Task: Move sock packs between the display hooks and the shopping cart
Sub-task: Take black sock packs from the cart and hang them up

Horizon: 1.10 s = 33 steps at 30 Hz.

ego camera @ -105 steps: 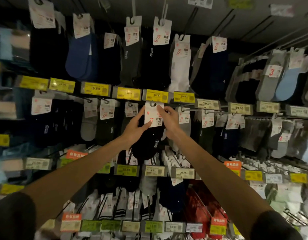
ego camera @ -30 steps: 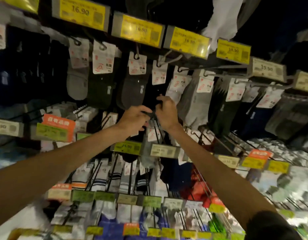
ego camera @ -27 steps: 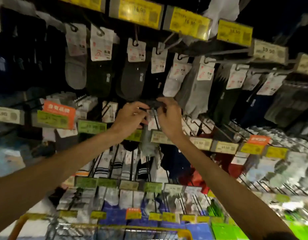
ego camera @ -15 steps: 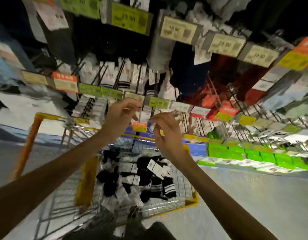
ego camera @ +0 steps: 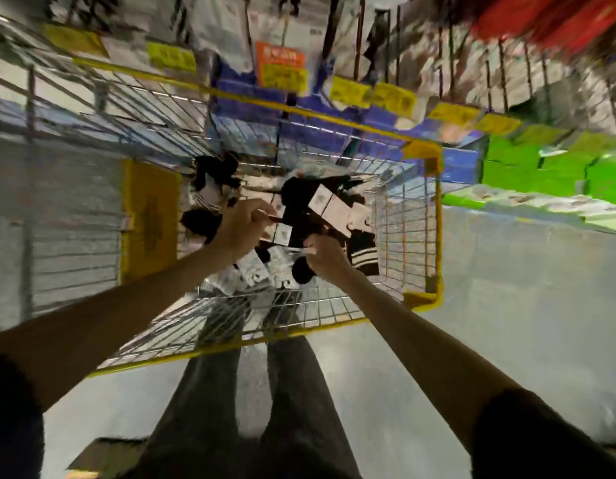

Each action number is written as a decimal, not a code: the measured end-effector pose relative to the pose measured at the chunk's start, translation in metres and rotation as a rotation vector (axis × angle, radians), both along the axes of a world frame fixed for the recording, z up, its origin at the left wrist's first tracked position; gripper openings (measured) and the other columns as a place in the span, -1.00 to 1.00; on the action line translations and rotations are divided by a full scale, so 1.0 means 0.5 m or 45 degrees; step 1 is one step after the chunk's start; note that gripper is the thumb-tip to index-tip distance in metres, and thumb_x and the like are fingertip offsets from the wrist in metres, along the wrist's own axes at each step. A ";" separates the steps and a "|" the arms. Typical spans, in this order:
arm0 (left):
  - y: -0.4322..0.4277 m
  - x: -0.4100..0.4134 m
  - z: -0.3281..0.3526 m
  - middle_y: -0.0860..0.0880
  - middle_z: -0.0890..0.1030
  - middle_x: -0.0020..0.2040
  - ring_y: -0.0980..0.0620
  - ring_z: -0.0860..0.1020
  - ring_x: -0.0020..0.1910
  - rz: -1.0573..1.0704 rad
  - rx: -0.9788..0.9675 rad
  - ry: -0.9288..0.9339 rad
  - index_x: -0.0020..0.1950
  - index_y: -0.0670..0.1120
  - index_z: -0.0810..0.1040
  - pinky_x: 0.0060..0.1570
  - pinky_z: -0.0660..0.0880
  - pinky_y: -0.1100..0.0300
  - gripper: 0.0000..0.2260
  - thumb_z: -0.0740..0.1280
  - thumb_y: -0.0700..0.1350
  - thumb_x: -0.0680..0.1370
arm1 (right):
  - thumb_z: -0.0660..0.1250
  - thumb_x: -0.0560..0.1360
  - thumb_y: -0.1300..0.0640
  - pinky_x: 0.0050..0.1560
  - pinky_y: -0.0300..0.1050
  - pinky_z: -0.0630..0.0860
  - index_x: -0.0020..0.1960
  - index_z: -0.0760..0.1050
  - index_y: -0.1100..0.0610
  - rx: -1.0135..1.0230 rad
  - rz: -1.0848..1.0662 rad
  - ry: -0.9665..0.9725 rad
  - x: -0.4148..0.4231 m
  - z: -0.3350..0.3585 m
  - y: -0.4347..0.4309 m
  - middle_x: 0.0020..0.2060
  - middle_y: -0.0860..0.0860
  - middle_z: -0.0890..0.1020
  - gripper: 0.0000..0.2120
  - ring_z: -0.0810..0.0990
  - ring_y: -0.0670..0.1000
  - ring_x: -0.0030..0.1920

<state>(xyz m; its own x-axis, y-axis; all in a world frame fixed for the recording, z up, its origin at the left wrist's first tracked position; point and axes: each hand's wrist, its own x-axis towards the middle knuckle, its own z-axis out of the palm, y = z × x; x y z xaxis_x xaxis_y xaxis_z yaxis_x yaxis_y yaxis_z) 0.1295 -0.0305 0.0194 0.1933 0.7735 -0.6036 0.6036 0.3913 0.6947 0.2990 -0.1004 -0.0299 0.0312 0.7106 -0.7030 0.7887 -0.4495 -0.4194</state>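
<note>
I look down into a wire shopping cart (ego camera: 438, 219) with a yellow rim. Several dark sock packs with white card labels lie heaped in its basket, among them a black pair with white stripes (ego camera: 363, 252). My left hand (ego camera: 242, 224) and my right hand (ego camera: 325, 257) are both down in the basket, a hand's width apart. Each one pinches an edge of a black sock pack (ego camera: 288, 233) with a white label that lies between them. Heavy blur hides the fingertips. The display hooks (ego camera: 399, 43) with hanging packs stand beyond the cart, at the top of the view.
Yellow price tags (ego camera: 389, 95) and an orange sign (ego camera: 280, 62) line the rack's low rows. Green packages (ego camera: 541, 167) sit on the bottom shelf at right. My legs (ego camera: 292, 392) stand against the cart's near rim. Grey floor (ego camera: 507, 288) lies to the right.
My view has swung from the hooks down to the cart. Both hands left the rack and dropped into the basket, where they now pinch a black pack.
</note>
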 end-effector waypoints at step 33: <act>-0.051 0.124 -0.314 -0.15 0.24 0.46 -0.13 0.25 0.42 -0.439 0.612 0.136 0.56 0.03 0.23 0.23 0.44 0.09 -0.23 0.33 -0.42 0.41 | 0.08 0.63 0.09 -0.01 0.01 0.44 0.37 0.37 0.17 0.141 0.048 -0.012 0.130 -0.170 0.012 0.04 0.24 0.50 -0.64 0.49 0.23 0.04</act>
<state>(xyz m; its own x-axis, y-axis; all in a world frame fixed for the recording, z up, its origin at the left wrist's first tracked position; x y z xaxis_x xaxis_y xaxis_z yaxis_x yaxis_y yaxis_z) 0.1915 -0.0561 -0.1376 0.4390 0.8682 -0.2313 0.7160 -0.1825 0.6738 0.3640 -0.0946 -0.1149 0.0093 0.7844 -0.6201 0.8085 -0.3709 -0.4570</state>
